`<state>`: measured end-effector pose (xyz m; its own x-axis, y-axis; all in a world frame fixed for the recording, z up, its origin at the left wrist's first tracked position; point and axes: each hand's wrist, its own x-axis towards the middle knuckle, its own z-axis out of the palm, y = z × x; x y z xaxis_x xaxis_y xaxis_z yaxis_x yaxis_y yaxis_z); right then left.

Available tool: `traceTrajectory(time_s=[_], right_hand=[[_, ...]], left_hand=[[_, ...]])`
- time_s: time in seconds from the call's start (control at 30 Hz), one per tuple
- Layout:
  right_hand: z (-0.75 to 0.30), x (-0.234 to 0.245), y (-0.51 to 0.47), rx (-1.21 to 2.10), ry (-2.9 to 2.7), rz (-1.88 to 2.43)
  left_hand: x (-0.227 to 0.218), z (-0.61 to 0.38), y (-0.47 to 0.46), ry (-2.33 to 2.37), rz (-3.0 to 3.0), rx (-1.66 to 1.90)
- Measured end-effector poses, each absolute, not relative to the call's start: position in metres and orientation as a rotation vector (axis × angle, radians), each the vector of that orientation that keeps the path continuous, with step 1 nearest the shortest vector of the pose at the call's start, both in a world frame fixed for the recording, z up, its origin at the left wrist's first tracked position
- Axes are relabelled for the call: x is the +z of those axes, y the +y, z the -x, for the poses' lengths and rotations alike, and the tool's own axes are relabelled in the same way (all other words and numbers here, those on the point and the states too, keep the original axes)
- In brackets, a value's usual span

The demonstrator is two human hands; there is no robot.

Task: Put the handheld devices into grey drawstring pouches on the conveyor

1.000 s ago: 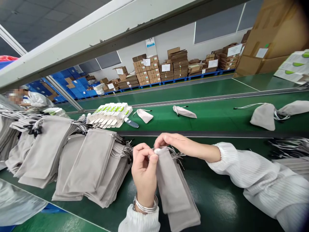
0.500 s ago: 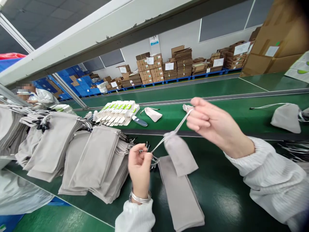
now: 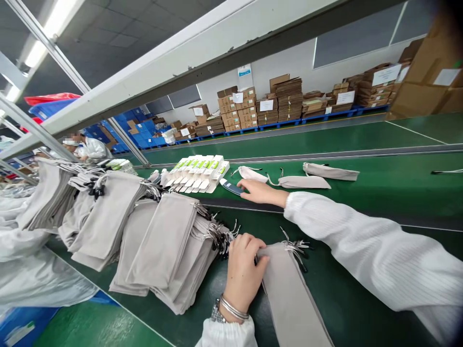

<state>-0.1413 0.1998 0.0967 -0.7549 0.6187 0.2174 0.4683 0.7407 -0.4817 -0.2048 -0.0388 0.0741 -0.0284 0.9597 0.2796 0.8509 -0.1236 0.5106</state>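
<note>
My right hand point(image 3: 262, 193) reaches over to the far green strip. Its thumb and fingers close round the near end of a slim dark blue handheld device point(image 3: 230, 187) with a pale tip. Nearer to me, my left hand point(image 3: 244, 272) has curled fingers and thumb at the top corner of a flat grey drawstring pouch point(image 3: 289, 289). That pouch tops a small stack, its cords point(image 3: 298, 248) pointing away from me. Just beyond the right hand lie grey pouches, one small point(image 3: 253, 174) and two long and narrow: a near one point(image 3: 304, 182) and a far one point(image 3: 331, 171).
Piles of grey pouches point(image 3: 162, 241) fill the left side. White-and-green small boxes point(image 3: 197, 171) stand in rows behind them. A metal beam point(image 3: 162, 82) crosses overhead. Stacked cartons point(image 3: 238, 108) line the far wall. Another person point(image 3: 92, 147) is at the far left.
Both hands have let go of the cords of the pouch they were pulling. The right hand has moved to the device, the left down to the pouch stack. The view has swung left.
</note>
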Motion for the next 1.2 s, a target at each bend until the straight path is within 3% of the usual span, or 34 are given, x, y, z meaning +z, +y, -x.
traceTrajectory(time_s=[0.2,0.4,0.57,0.73,0.93,1.2], right_hand=[[0.202,0.062,0.229,0.631,-2.506,1.069],[0.188,0.054,0.234,0.992,-2.254,1.142],[0.135,0.078,0.198,1.318,-1.956,0.911],[0.073,0.114,0.128,1.902,-1.362,0.369],[0.049,0.121,0.08,1.795,-1.334,0.197],[0.042,0.126,0.073,1.594,-1.975,0.215]], left_hand=[[0.072,0.204,-0.036,1.924,-2.163,0.864],[0.073,0.205,-0.034,1.905,-2.25,0.884],[0.08,0.209,-0.036,1.88,-2.172,0.871],[0.089,0.211,-0.04,1.635,-1.961,1.143],[0.098,0.201,-0.04,1.348,-1.692,1.367],[0.117,0.184,-0.04,1.387,-1.342,1.969]])
